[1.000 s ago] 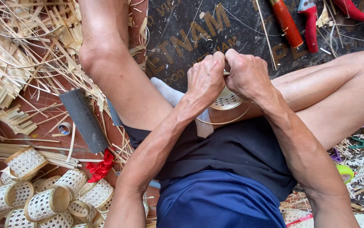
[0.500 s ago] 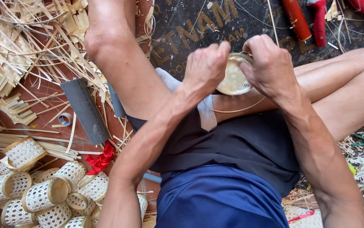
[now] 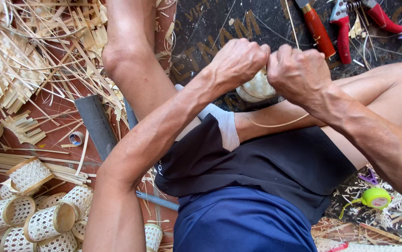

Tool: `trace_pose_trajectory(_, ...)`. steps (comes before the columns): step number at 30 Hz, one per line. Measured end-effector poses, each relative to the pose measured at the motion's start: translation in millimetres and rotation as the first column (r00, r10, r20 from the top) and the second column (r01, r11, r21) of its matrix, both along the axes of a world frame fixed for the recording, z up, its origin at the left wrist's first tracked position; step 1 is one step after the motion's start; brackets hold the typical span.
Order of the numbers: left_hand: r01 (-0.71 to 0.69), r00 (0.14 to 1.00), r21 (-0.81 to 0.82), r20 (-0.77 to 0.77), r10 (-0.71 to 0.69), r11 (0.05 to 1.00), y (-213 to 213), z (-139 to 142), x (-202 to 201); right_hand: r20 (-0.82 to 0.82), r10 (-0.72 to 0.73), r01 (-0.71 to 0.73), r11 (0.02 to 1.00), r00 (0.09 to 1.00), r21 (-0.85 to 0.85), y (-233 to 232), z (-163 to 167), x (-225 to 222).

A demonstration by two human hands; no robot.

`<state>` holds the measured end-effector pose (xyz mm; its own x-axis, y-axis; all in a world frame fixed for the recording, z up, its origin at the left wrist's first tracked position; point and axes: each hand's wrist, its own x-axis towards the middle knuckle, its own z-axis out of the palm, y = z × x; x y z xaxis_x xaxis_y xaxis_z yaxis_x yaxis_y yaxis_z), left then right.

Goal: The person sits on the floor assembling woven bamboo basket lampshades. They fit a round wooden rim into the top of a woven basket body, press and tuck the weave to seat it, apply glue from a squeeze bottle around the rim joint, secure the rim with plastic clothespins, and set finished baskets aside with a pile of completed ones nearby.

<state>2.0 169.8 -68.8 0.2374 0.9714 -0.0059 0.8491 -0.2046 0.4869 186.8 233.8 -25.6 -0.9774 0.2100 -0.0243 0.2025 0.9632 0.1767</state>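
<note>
Pale woven bamboo shows between the two fists: a small round basket [image 3: 257, 88], cream-coloured with a fine checked weave, sits just above the person's crossed shin, mostly hidden behind the knuckles. Only its rounded lower side is visible, bulging out under the hands. The left hand [image 3: 238, 60] is curled into a fist on the basket's left edge, fingers drawn tight together against the rim. The right hand [image 3: 299, 70] is likewise clenched on the right edge, its fingers folded in and gripping; the two fists nearly touch each other over the piece. A thin bamboo strip [image 3: 280, 122] trails from under the right hand and curves across the shin.

Beyond the hands, on the dark mat [image 3: 210, 28], lie a red-handled knife [image 3: 317, 30] and red-handled pliers [image 3: 350, 23], well apart from the basket. To the person's left, the floor [image 3: 61, 121] is strewn with loose bamboo slivers [image 3: 37, 46], and a flat grey blade [image 3: 96, 123] lies among them. Near the lower left corner a cluster of finished woven cylinders [image 3: 37, 210] lies on its sides, each with a smooth tan rim. A yellow-green tape measure [image 3: 376, 197] rests on shavings beside the right thigh.
</note>
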Motion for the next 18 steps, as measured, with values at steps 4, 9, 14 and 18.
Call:
trace_pose_trajectory(4,0.038,0.999,0.073,0.034,-0.04,0.997,-3.1,-0.4,-0.8,0.065,0.006,-0.007,1.0,0.998,0.007,-0.4,10.4,-0.6)
trace_pose_trajectory(9,0.028,0.998,0.041,0.055,-0.03,0.999,-2.7,-3.8,-1.3,0.013,-0.084,0.084,0.964,0.996,-0.253,13.3,20.1,4.1)
trace_pose_trajectory(14,0.04,0.998,-0.002,0.044,-0.04,0.999,7.9,-17.4,5.0,0.14,-0.011,0.032,0.989,0.99,-0.145,14.4,11.5,3.7)
trace_pose_trajectory(18,0.084,0.995,0.033,0.047,-0.085,0.996,18.1,-19.1,6.0,0.206,-0.002,0.018,0.997,0.979,-0.075,15.3,6.4,6.1)
